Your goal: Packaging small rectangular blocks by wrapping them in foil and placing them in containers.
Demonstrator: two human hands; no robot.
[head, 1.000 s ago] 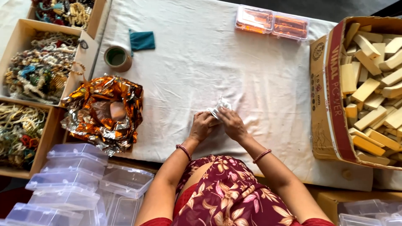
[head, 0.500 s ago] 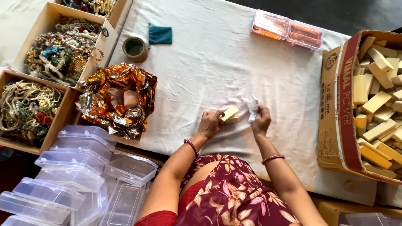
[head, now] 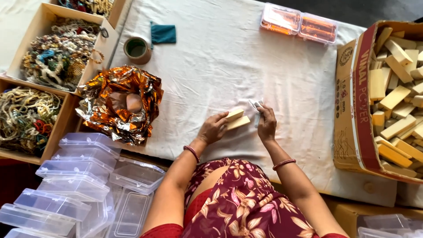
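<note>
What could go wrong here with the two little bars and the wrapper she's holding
The left hand pinches two small pale bars only at their ends, so the top one could perhaps slide off onto the white cloth.

The right hand holds a thin clear wrapper crumpled between the fingertips; it might tear or slip free.

The clear plastic boxes are stacked loosely at the person's left elbow, so a backward arm movement could possibly topple them.
</note>
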